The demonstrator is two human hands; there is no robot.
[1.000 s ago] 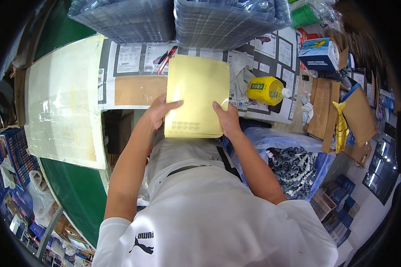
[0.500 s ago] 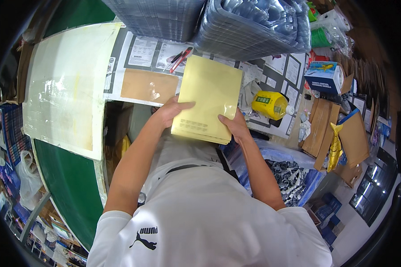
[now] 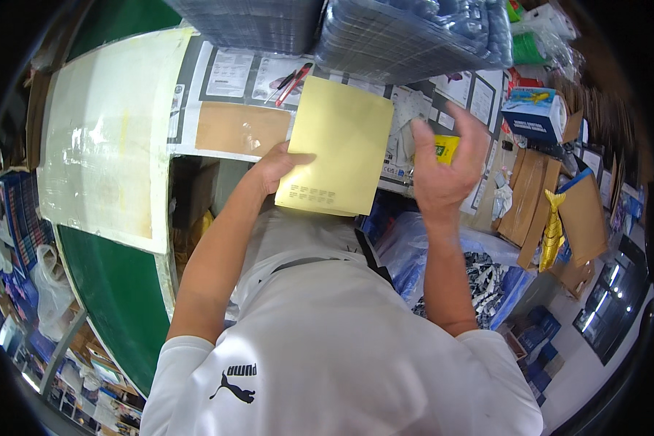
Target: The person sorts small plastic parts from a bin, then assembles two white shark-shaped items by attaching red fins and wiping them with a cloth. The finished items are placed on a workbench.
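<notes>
A thin stack of pale yellow sheets (image 3: 336, 145) with small rows of dark print near its lower edge is held in front of me. My left hand (image 3: 277, 166) pinches its left edge, thumb on top and fingers underneath. My right hand (image 3: 447, 171) is raised to the right of the stack, apart from it, with thumb and forefinger spread and nothing seen between them. Behind that hand lies a yellow bottle (image 3: 445, 148), mostly hidden by the fingers.
Tall stacks of clear plastic trays (image 3: 414, 43) stand at the table's far side. Near them lie a red cutter knife (image 3: 295, 83) and a brown cardboard patch (image 3: 241, 128). To the right are a blue box (image 3: 533, 115), cardboard, a golden fish (image 3: 552, 231) and a plastic-lined bin of scraps (image 3: 487, 280).
My right hand has let go of the stack's right edge and lifted away to the right, over the yellow bottle. My left hand still holds the sheets, now slightly farther up.
</notes>
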